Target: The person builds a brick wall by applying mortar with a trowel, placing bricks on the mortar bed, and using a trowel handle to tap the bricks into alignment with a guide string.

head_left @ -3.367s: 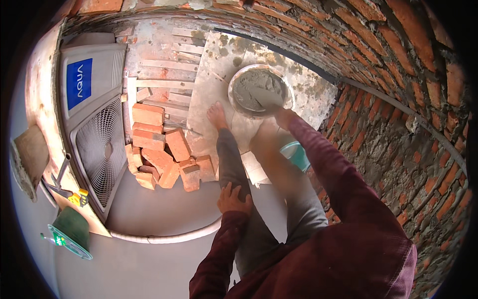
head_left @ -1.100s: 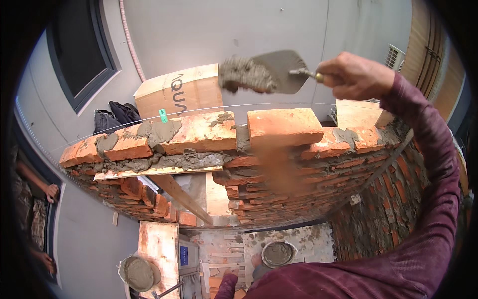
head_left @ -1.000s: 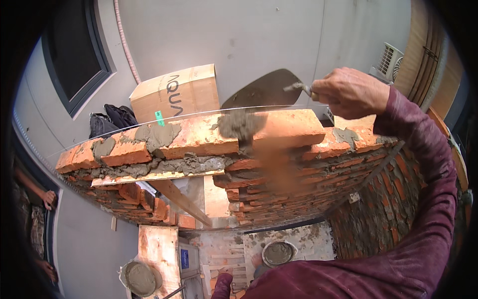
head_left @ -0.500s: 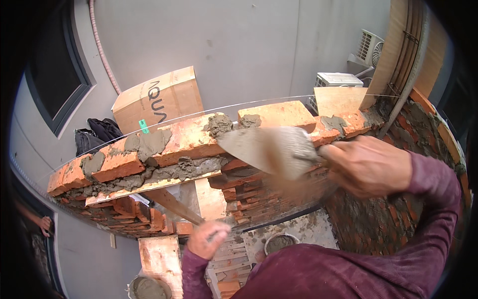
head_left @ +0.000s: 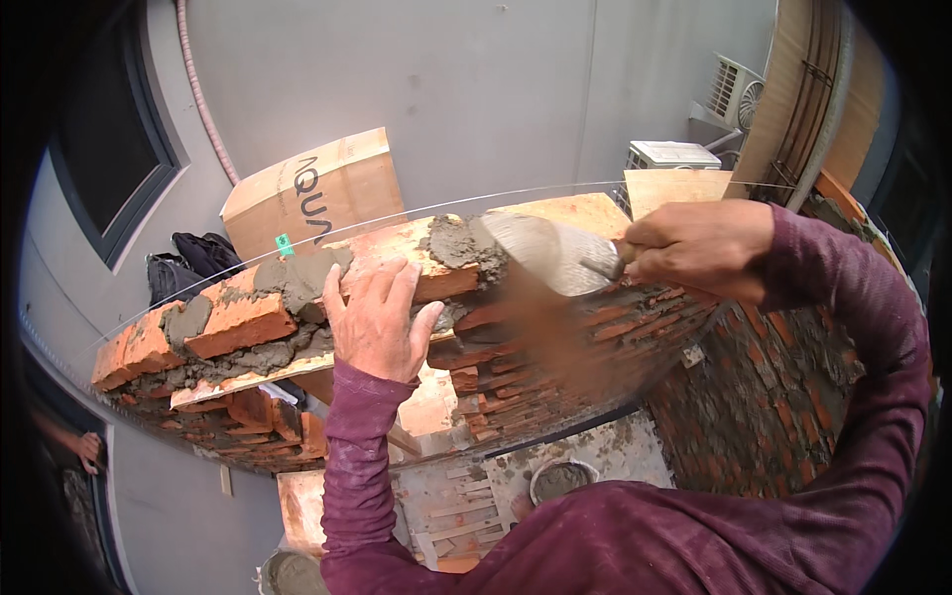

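My left hand (head_left: pixel 382 327) rests on the front edge of the wall's top bricks (head_left: pixel 238 327), fingers spread. My right hand (head_left: pixel 694 253) grips the trowel (head_left: pixel 540 248) by its handle, with the blurred blade tilted beside a lump of wet mortar (head_left: pixel 451 240) on the top course, right of my left hand. Another brick (head_left: pixel 565 206) lies behind the blade, partly hidden. A thin string line runs along the back of the course. Below, a board (head_left: pixel 203 395) with mortar above it spans an opening in the wall.
A cardboard box (head_left: pixel 273 203) and dark bags stand behind the wall. A co-worker's hand (head_left: pixel 89 451) shows at the far left. Mortar buckets (head_left: pixel 560 481) sit below. Air-conditioner units (head_left: pixel 674 154) and upright boards are at the back right; a rough brick wall is at right.
My view has swung up from the bucket below to the wall top. The trowel came down, dropping mortar on the course. My left hand rose from below onto the bricks.
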The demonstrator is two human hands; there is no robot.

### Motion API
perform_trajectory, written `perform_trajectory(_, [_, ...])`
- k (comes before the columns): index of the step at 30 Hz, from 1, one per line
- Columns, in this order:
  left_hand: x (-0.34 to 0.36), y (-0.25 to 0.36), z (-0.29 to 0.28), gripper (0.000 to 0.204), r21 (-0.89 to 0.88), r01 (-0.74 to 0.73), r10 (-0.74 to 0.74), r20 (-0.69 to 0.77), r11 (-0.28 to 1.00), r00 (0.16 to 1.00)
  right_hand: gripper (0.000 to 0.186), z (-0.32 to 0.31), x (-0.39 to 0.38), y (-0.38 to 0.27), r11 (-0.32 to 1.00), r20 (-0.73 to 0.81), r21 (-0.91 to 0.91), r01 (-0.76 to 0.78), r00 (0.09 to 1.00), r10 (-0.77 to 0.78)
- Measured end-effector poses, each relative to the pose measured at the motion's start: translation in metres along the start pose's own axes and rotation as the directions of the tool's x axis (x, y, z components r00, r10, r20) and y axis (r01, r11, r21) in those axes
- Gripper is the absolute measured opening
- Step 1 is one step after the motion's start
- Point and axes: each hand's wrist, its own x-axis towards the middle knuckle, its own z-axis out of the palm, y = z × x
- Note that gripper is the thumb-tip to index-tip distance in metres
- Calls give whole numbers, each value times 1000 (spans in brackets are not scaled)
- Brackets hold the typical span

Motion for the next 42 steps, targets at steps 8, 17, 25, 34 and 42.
perform_trajectory(8, [-1, -2, 0, 42, -16, -22, 21, -11, 1000, 1000, 36, 15, 37, -20, 633, 195, 732, -253, 968, 161])
perform_trajectory(17, [-3, -13, -1, 36, -33, -33, 32, -29, 999, 999, 27, 29, -18, 3, 955, -233, -241, -172, 966, 115])
perform_trajectory(25, [3, -9, 4, 30, -3, -64, 64, 2, 998, 998, 28, 108, -7, 28, 705, -464, -682, -195, 860, -211])
perform_trajectory(34, [-2, -12, -2, 36, -25, -49, 49, -6, 998, 999, 25, 50, -86, 2, 563, -613, -714, -415, 760, -216])
perform_trajectory(42, [-6, -16, -7, 35, -24, -22, 23, 27, 999, 999, 16, -52, 45, -15, 415, -483, -852, -318, 783, -393])
